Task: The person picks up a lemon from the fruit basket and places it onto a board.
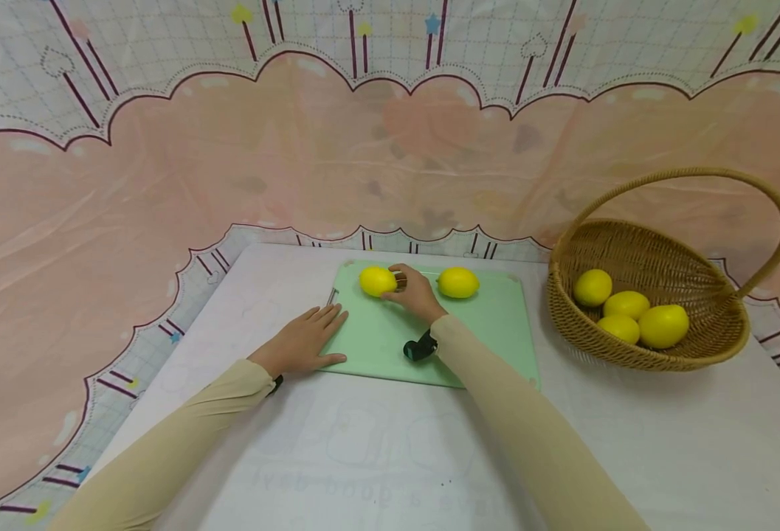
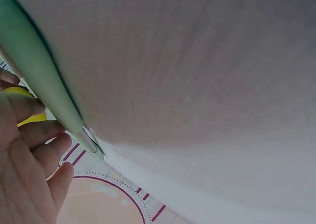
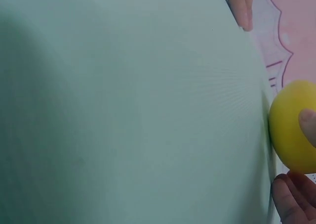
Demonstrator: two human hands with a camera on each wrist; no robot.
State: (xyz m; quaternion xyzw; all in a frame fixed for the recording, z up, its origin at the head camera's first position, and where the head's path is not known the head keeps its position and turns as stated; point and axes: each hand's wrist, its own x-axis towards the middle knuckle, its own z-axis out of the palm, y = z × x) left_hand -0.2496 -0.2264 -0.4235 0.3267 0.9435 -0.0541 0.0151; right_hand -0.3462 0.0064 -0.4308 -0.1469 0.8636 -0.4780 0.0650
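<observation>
A yellow lemon [image 1: 376, 282] lies at the back left of a pale green cutting board [image 1: 489, 332]. My right hand [image 1: 419, 295] holds it from the right, thumb on the near side and fingers on the far side. In the right wrist view the thumb [image 3: 308, 122] presses the lemon's skin [image 3: 286, 130]. Flat on the board's left edge rests my left hand [image 1: 303, 339], its fingers spread. The left wrist view shows its fingertips [image 2: 59, 145] along the board's edge [image 2: 39, 66]. A second lemon [image 1: 458, 282] sits at the back right of the board.
On the right stands a brown wicker basket [image 1: 649, 358] with a tall arched handle, and several lemons [image 1: 664, 326] lie in it. A thin metallic strip [image 1: 333, 296] shows at the board's left edge. A patterned cloth [image 1: 336, 147] hangs behind the white table [image 1: 363, 457].
</observation>
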